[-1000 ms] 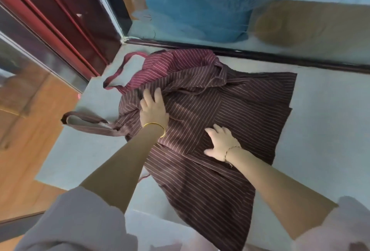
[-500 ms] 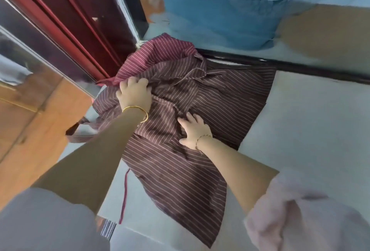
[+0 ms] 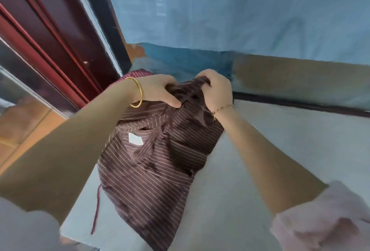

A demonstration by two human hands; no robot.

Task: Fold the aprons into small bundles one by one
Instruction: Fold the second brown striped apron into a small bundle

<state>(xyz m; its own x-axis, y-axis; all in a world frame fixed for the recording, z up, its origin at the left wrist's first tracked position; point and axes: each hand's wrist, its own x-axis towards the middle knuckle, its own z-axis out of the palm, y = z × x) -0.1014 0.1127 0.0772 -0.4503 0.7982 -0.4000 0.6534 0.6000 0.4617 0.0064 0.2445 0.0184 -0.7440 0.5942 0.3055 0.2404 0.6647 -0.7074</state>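
Pale tabletop [image 3: 270, 170]. You are clenching the striped apron [image 3: 152, 170] at its twelve o'clock edge, left hand [image 3: 158, 90] and right hand [image 3: 217, 90] side by side; the rest is lying toward six. Likely an early fold: next, be drawing that edge toward six.

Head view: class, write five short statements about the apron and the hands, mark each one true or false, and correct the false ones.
1. The left hand and the right hand both grip the striped apron at its far end. True.
2. The apron is plain blue. False: it is dark brown with thin pale stripes.
3. A gold bangle sits on the left wrist. True.
4. The apron is folded into a small bundle. False: it lies rumpled and spread over the pale table.
5. A thin red cord trails from the apron's near left edge. True.
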